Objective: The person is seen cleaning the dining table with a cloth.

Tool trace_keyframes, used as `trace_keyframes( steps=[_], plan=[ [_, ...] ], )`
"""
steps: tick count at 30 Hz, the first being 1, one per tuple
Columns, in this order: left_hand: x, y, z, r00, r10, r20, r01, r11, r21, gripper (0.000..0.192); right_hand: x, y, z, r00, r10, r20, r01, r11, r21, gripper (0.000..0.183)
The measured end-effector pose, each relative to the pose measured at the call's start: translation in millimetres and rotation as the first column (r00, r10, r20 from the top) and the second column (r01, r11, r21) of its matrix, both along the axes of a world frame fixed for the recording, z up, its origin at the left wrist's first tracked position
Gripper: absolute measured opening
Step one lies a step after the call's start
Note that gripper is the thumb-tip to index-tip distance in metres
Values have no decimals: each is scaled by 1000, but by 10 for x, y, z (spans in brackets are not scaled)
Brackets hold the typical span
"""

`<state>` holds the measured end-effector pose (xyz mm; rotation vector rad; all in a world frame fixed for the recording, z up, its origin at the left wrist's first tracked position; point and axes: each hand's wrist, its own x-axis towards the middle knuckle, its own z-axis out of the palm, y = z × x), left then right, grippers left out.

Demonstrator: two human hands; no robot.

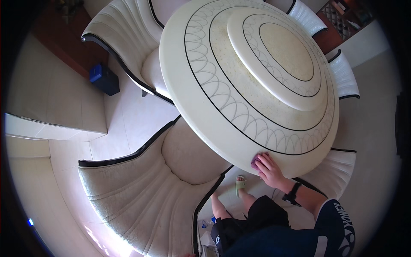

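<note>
My right hand presses a purple cloth flat against the near rim of a round cream dining table. The fingers lie over the cloth, and a dark watch is on that wrist. Black lines and a looping grey pattern ring the tabletop. On its middle sits a raised round turntable with similar rings. Only a sliver of what appears to be my left hand shows at the bottom edge, by the back of a cream upholstered chair; its fingers are too cut off to read.
Another cream chair stands at the table's far left, with more chairs along the right. A blue-lidded bin is on the tiled floor beside a reddish-brown cabinet. Small items lie near my legs.
</note>
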<state>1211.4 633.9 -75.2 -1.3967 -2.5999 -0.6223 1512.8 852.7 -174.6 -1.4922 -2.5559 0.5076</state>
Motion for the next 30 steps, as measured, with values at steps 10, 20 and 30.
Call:
trace_keyframes(
  steps=[10,20,30],
  plan=[
    [15,78,38,998,-32,50,31,999,11,9,-1032,1980,-289,980,56,-193,10,945,328,34],
    [30,16,30,998,-34,44,33,999,20,9,-1417,2562,-565,926,229,-301,-143,949,283,35],
    [-56,-67,-89,986,-141,-88,141,990,-9,7,-434,661,-292,842,389,-375,-431,902,-32,42]
  ],
)
